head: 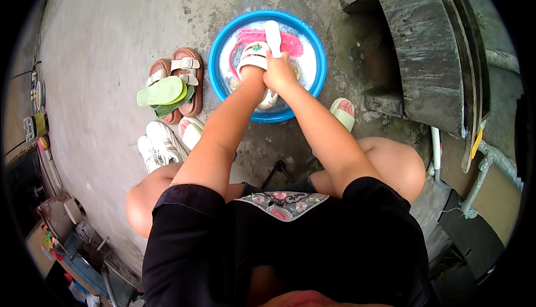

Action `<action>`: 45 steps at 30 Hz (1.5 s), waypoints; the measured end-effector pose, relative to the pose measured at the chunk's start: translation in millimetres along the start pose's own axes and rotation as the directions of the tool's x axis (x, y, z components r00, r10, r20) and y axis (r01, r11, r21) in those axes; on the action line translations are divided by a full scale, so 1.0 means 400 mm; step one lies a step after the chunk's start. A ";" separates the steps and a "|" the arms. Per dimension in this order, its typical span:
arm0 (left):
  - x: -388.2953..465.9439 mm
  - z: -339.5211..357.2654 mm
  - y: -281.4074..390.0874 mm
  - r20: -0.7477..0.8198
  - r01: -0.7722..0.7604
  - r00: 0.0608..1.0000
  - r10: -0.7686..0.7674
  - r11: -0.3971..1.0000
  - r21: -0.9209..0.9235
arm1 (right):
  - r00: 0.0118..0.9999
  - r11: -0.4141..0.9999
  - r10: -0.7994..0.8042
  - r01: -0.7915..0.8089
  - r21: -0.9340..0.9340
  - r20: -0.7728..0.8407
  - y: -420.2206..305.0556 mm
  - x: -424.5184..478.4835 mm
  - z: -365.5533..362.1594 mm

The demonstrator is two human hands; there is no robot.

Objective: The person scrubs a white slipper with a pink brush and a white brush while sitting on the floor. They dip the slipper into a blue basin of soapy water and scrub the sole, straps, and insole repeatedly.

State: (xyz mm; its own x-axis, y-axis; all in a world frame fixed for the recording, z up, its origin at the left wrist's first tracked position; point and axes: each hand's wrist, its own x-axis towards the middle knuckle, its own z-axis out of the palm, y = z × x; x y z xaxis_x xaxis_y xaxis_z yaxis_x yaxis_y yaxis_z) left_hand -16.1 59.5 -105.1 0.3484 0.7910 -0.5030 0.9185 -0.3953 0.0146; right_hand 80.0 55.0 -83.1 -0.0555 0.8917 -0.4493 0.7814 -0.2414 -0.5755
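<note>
A blue plastic basin (213,68) of sudsy water stands on the floor before me. My left hand (252,71) is pushed into a white strapped sandal (253,61) with a green charm and holds it over the basin; the sandal hides most of the fingers. In my right hand (279,72) is the handle of a white brush (273,39), its head pointing away from me, close beside the sandal. Behind them a pink slipper (295,45) lies in the suds. Another pale shoe (268,101) rests in the basin under my wrists, partly covered.
Left of the basin are brown-soled sandals (197,85) with green insoles (161,92) on top, and white sneakers (161,141). A concrete block structure (423,51) stands at the right. My feet, in pale green slides (343,116), flank the basin's near side.
</note>
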 end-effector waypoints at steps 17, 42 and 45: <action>0.060 0.057 -0.054 0.235 0.091 0.971 -0.034 0.967 -0.239 | 0.995 0.987 -0.055 0.067 -0.148 0.086 -0.009 0.041 0.048; 0.130 0.231 -0.021 0.345 -0.108 0.832 -0.435 -0.736 -0.668 | 0.954 0.939 -0.180 0.094 0.330 0.240 0.112 0.071 0.092; 0.115 0.221 -0.030 0.259 -0.041 0.881 -0.395 -0.610 -0.791 | 0.945 0.934 -0.219 0.131 0.332 0.242 0.127 0.076 0.081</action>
State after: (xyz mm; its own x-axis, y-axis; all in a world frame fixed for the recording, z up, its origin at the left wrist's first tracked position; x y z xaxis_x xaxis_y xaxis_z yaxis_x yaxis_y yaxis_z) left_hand -27.5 59.2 -204.7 -0.1042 0.7323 -0.6730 -0.4266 0.5784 0.6954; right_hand 97.8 57.4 -148.3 -0.3734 0.8033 -0.4641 0.5165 -0.2356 -0.8233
